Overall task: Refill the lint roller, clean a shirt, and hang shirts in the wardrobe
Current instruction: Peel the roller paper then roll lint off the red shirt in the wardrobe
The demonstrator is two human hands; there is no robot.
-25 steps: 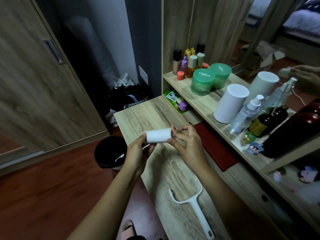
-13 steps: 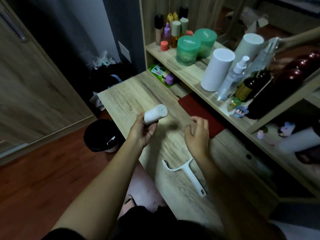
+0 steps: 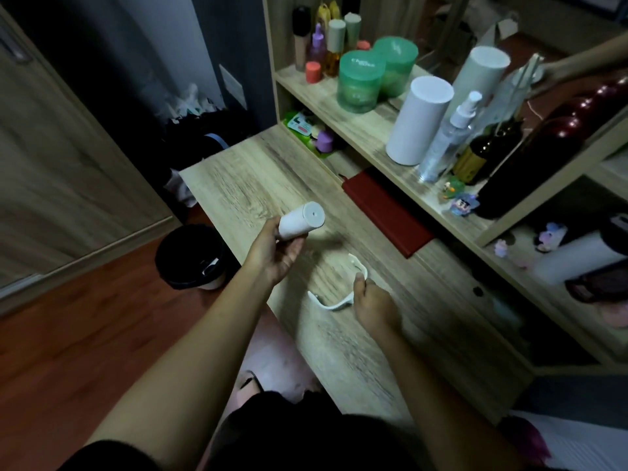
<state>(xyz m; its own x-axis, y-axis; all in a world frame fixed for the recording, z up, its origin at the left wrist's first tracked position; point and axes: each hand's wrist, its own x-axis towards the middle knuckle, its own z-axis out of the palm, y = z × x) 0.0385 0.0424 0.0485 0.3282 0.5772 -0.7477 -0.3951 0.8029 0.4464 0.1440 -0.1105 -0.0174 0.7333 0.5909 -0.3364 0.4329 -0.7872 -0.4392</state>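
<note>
- Above the pale wooden table (image 3: 258,185), the left grip (image 3: 275,253) is wrapped round the lower half of a white cylindrical paper refill roll (image 3: 300,220), with the capped end tipped toward 1 o'clock (probably to keep that end free for mounting).
- Right grip (image 3: 373,305) is curled over the stem of the bare white plastic roller frame (image 3: 334,300) on the table, apparently pinching it; blur hides the fingertips.
- From the frame's open fork, the refill roll sits apart at 11 o'clock, not yet fitted.
</note>
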